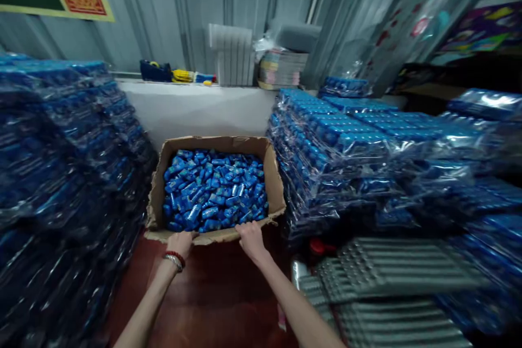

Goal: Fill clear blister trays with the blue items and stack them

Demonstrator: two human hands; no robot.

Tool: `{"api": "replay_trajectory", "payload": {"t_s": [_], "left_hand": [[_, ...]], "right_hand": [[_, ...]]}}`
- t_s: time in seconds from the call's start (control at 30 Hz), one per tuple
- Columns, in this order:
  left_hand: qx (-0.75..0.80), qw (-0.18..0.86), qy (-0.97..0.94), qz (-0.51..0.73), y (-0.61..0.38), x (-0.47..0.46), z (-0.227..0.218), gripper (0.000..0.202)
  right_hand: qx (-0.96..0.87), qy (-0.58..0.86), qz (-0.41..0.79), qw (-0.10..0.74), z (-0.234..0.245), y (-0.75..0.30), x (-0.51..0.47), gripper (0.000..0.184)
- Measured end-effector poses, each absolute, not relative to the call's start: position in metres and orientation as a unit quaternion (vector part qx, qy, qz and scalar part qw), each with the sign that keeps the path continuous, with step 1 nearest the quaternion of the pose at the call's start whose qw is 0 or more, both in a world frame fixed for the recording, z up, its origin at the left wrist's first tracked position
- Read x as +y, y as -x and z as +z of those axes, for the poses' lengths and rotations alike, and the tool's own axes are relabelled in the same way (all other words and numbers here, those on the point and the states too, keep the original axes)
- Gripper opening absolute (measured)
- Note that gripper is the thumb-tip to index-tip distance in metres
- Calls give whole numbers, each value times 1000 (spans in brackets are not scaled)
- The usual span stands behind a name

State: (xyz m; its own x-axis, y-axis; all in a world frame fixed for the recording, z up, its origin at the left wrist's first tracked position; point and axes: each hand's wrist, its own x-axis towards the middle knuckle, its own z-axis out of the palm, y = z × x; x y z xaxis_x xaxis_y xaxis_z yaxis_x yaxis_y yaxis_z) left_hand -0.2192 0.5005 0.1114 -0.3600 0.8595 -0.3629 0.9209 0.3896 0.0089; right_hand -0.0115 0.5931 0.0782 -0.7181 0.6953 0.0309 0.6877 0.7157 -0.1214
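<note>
A brown cardboard box (274, 174) with worn, ragged edges stands against the low white wall. Its inside is filled with small blue wrapped packets (216, 187), too many and too small to read. My left hand (181, 243), with a red and a silver bracelet at the wrist, grips the near rim left of the middle. Farther right on that same rim, my right hand (250, 237) has its fingers curled over the cardboard edge. Both arms reach forward, and the fingertips are partly hidden behind the rim.
Tall stacks of plastic-wrapped blue packs rise at the left (73, 136) and the right (334, 136). Grey ridged trays (403, 266) are piled at lower right. On the ledge are a tape dispenser (155, 71) and stacked papers (282, 68). The floor (212, 293) is reddish brown.
</note>
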Motion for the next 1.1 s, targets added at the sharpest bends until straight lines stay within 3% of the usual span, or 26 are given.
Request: {"api": "replay_trajectory", "payload": {"t_s": [0.37,0.73,1.1], "left_hand": [[805,163,-567,-64,199,446,70,51],[802,144,-579,-28,177,386,5,56],[804,158,-573,21,174,387,17,51]], "right_hand": [[-912,405,58,35,33,-13,540,33],[-910,391,138,32,-21,-42,495,57],[-904,403,132,57,-17,-39,491,60]]}}
